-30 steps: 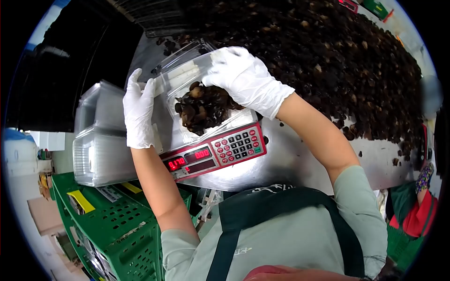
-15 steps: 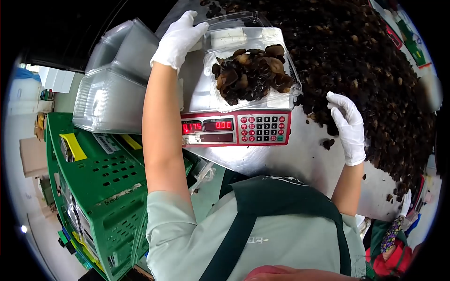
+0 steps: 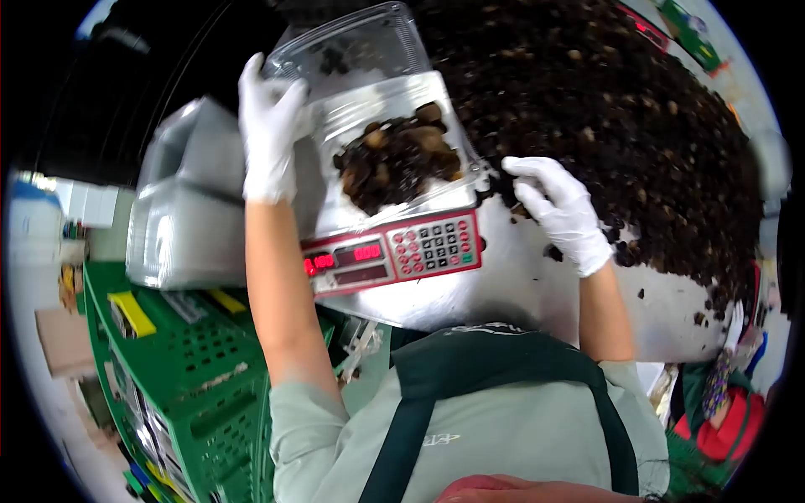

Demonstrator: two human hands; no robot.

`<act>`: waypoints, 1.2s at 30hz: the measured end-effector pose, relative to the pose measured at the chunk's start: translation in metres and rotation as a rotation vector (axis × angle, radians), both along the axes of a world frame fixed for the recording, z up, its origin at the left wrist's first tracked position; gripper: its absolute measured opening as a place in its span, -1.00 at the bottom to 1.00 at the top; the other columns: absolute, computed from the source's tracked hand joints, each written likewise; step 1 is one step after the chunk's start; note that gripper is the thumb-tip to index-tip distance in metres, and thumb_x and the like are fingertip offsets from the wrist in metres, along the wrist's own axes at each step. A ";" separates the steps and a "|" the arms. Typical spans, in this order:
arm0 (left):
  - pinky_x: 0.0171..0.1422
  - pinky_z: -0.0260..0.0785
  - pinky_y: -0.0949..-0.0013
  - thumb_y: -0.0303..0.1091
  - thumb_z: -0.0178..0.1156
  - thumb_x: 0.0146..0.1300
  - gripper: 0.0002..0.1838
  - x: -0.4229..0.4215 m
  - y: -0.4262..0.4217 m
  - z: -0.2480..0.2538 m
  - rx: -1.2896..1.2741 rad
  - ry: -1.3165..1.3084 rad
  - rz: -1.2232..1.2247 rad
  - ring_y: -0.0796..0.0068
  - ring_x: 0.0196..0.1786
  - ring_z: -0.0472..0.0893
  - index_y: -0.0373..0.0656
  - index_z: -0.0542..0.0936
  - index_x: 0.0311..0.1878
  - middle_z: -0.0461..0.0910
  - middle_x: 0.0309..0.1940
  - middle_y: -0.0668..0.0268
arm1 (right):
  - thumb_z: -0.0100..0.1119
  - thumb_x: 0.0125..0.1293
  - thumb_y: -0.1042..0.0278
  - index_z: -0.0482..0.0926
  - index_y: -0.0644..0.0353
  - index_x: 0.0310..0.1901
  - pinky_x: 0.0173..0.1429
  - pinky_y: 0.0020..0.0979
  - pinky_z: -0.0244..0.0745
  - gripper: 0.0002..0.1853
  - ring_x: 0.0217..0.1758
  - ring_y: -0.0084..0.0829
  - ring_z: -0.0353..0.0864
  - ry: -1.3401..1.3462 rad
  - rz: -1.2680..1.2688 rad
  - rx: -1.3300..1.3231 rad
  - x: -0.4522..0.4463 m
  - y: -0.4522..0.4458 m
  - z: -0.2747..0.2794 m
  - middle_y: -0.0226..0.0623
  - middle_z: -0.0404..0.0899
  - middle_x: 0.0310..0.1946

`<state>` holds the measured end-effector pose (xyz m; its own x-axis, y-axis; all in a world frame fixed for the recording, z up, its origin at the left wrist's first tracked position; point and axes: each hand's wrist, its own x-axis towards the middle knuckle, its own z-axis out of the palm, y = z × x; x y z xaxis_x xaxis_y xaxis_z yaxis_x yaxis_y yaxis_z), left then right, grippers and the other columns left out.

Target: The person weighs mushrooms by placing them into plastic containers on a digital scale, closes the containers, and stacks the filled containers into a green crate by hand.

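A clear plastic clamshell box (image 3: 331, 220) lies on a red and white price scale (image 3: 436, 245), its lid (image 3: 360, 50) raised at the back. Dark wood ear mushrooms (image 3: 394, 163) are heaped in it. My left hand (image 3: 270, 126), in a white glove, is at the lid's left edge, thumb and fingers spread apart; whether it touches the lid I cannot tell. My gloved right hand (image 3: 560, 210) hovers right of the box, near the big mushroom pile, fingers bent but apart and holding nothing. My left forearm hides part of the red display.
A large wood ear pile (image 3: 620, 126) covers the metal table (image 3: 520, 302). Stacked clear boxes (image 3: 180, 226) stand at left above a green crate (image 3: 176, 352). A co-worker's gloved hand (image 3: 735, 325) shows at the far right. Another scale (image 3: 644, 29) is at the upper right.
My right hand has moved left, closer to the box. The lid shows larger and my left hand has shifted beside its edge. The camera view has turned a little, and the display's digits have changed.
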<state>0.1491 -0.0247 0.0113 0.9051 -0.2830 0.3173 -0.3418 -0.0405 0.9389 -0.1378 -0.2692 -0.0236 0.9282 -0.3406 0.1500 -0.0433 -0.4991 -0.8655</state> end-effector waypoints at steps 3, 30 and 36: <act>0.29 0.41 0.44 -0.59 0.14 0.42 -0.58 -0.074 0.013 0.031 0.003 -0.089 0.004 0.52 0.09 0.59 -0.32 0.55 0.32 0.62 -0.02 0.29 | 0.21 0.50 0.26 0.58 0.17 0.29 0.16 -0.42 0.60 -0.61 0.02 -0.43 0.70 0.029 -0.013 0.167 0.009 0.001 0.000 -0.20 0.71 0.07; -0.48 0.45 0.57 -0.59 0.17 0.30 -0.11 -0.234 0.064 -0.019 -0.219 0.496 -0.118 0.60 -0.48 0.58 -0.06 0.01 0.65 0.57 -0.37 0.34 | 0.02 0.43 0.55 0.42 0.34 0.32 -0.49 -0.55 0.42 -0.57 -0.55 -0.64 0.50 -0.078 0.133 0.952 -0.006 0.056 -0.004 -0.36 0.58 -0.33; 0.32 0.38 0.24 0.04 0.58 0.06 0.35 -0.269 0.152 0.049 -0.103 0.461 -0.188 0.31 0.42 0.39 0.01 -0.17 0.72 0.29 0.48 0.18 | 0.30 0.33 0.26 0.44 0.44 0.32 -0.59 -0.66 0.38 -0.40 -0.59 -0.64 0.58 0.079 0.504 0.888 -0.019 0.060 0.035 -0.31 0.67 -0.33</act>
